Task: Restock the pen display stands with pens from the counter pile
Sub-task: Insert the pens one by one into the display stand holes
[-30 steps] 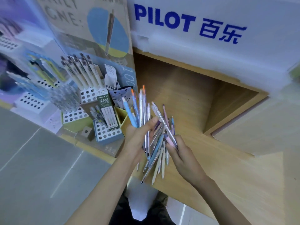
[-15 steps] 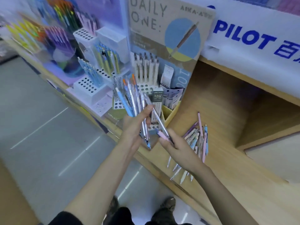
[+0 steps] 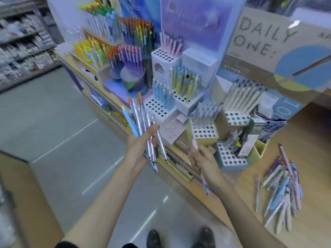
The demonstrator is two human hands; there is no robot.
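A pale wooden counter (image 3: 313, 221) runs from 10 o'clock to 5 o'clock. A loose pile of pastel plastic pens (image 3: 283, 194) lies on it at 4 o'clock. Around 1 o'clock, close together, stand a white tiered perforated stand (image 3: 161, 108), a yellow-green perforated stand (image 3: 204, 131) and a grey-blue perforated stand (image 3: 231, 158).

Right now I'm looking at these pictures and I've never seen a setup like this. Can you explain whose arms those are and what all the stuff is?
There is no machine here. These are a person's two bare arms, filmed by a wide-angle camera worn on their head. It looks forward and down, so their shoes show at the bottom. The left hand grips a fanned bundle of pens. The right hand holds what looks like a single pen, pink at its top. On the wooden counter, at the right, lies a loose pile of pens. Beyond the hands are display stands with rows of holes, some filled with pens and many empty.
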